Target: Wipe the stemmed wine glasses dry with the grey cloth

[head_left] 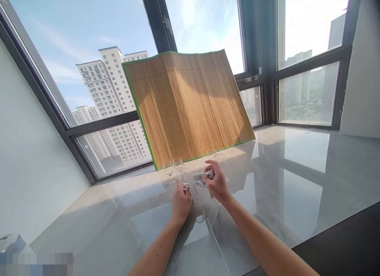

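My left hand (181,202) is closed around a clear stemmed glass (186,177), held just above the glossy marble counter (297,181). My right hand (216,183) pinches a small pale cloth (202,178) against the side of that glass. Two more clear wine glasses (173,167) stand just behind and to the left of the held one. Another pair of glasses (218,159) stands behind my right hand, partly hidden by it.
A bamboo mat with green edging (190,105) leans upright against the window behind the glasses. Dark window frames (261,50) run along the counter's back. A white wall (29,157) borders the left, a dark edge (350,240) the lower right.
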Available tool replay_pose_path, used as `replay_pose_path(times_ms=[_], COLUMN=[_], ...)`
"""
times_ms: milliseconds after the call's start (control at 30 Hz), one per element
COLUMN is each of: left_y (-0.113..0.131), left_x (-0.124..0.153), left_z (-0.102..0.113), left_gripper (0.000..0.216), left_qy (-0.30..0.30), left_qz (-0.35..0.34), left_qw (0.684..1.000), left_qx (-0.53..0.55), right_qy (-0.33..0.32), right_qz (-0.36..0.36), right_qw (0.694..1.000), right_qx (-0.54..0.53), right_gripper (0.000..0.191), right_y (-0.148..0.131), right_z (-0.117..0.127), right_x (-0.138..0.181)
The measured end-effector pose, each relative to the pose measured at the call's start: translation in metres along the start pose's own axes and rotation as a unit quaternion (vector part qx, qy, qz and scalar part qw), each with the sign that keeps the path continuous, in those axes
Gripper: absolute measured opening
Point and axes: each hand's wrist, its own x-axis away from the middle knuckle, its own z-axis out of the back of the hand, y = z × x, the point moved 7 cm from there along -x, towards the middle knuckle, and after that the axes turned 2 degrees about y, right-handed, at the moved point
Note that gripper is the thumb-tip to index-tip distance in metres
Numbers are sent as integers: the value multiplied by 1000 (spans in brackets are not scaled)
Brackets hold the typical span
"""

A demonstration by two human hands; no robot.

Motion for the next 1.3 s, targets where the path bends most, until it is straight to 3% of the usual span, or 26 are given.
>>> replay_pose_path(times_ms=[100, 200, 367, 533, 800, 967, 1100, 1300], left_y=[1, 6, 13, 24, 29, 24, 19, 9], left_x=[-1, 1, 2, 4, 8, 7, 3, -1], left_z=[0, -3, -1, -1, -6, -6, -4, 4], left_gripper=[39, 38, 43, 36, 29, 28, 28, 29], left_qy=[-20, -54, -67, -76, -99, -97, -90, -45], left_qz=[4, 3, -7, -78, -136, -121, -77, -22], left_qw=[999, 994, 973, 943, 934, 942, 958, 984], left_qx=[-38, -91, -219, -315, -314, -297, -262, -170], right_qy=[-124, -177, -118, -14, 79, 131, 117, -40], right_qz=[-58, -83, -77, -83, -90, -118, -63, -44], right_qw=[986, 972, 976, 979, 973, 961, 981, 994], right_qx=[-92, -133, -165, -188, -199, -213, -145, -87], right_gripper=[41, 46, 44, 42, 44, 45, 42, 37], right_y=[2, 1, -2, 3, 8, 16, 12, 15], right_z=[-20, -29, -22, -2, 16, 27, 26, -9], right_x=[5, 10, 8, -4, -11, -12, -13, -5])
